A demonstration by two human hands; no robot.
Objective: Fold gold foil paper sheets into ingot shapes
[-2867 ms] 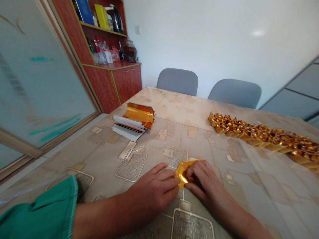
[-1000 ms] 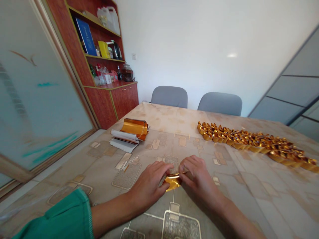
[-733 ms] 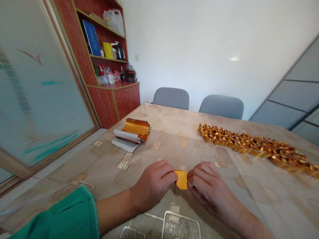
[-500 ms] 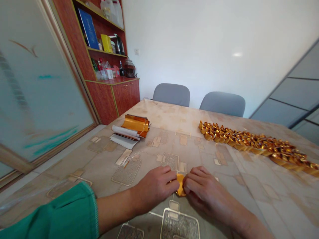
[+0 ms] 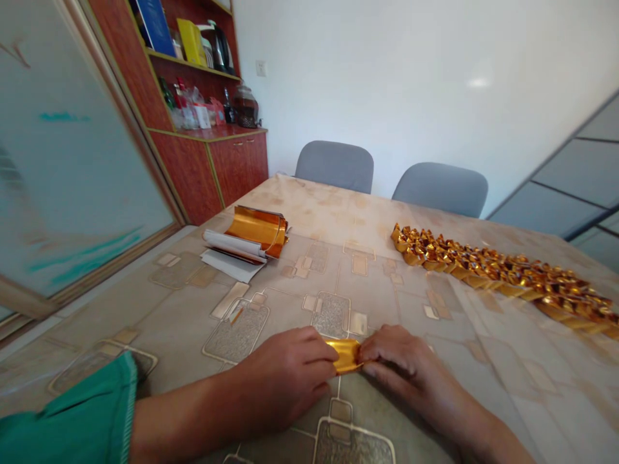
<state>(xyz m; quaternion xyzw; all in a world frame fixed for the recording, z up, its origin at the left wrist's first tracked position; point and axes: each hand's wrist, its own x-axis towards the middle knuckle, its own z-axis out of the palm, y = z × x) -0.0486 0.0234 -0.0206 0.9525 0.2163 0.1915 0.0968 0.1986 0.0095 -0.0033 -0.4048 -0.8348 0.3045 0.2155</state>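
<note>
A small piece of shiny gold foil paper (image 5: 347, 356) lies between my two hands, low over the patterned tablecloth (image 5: 333, 314). My left hand (image 5: 296, 366) grips its left end with closed fingers. At the other end, my right hand (image 5: 403, 361) pinches the foil between thumb and fingers. The middle of the foil shows smooth and slightly curved; both ends are hidden by my fingers.
A curled stack of gold foil sheets with white backs (image 5: 258, 232) lies at the back left. Long rows of folded gold foil pieces (image 5: 503, 274) stretch along the right. Two grey chairs (image 5: 333, 166) stand behind the table, and a red cabinet (image 5: 184, 171) is beyond the left corner.
My hands have moved slightly apart, and more of the foil's length shows between them. My left hand has shifted a little left. The view has tilted down slightly.
</note>
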